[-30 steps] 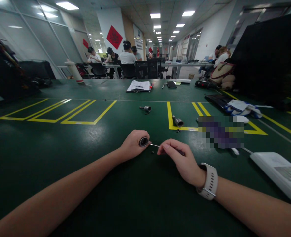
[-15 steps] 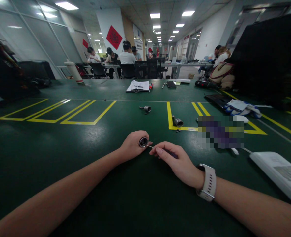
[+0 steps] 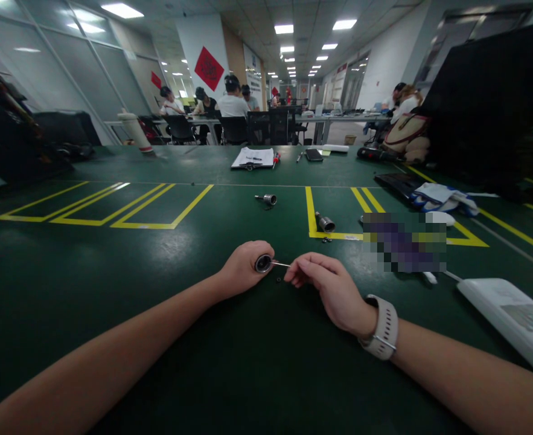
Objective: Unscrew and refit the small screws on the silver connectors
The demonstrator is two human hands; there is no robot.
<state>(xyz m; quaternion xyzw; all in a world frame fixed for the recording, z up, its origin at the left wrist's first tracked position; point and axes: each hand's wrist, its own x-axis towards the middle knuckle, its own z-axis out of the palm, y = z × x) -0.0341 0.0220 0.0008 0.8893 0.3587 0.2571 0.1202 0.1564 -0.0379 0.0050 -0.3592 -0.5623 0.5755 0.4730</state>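
Observation:
My left hand [image 3: 243, 266] is curled round a small metal cylinder [image 3: 263, 263] whose open end faces right. My right hand [image 3: 329, 287], with a white watch on the wrist, pinches a thin metal tool [image 3: 280, 264] whose tip sits at the cylinder's mouth. A tiny dark ring [image 3: 278, 279] lies on the green table [image 3: 157, 314] just below the tool. Both hands rest on the table surface.
Two more metal cylinders [image 3: 267, 199] [image 3: 325, 223] lie farther back near yellow floor-style lines. A white device [image 3: 510, 320] lies at the right, gloves [image 3: 442, 197] behind it, a clipboard with papers [image 3: 253, 157] and a phone [image 3: 314, 154] at the far edge. People sit at tables beyond.
My right hand drew in towards the cylinder, then back a little to the right, turning so the fingers now pinch the tool from above. The left hand stayed put.

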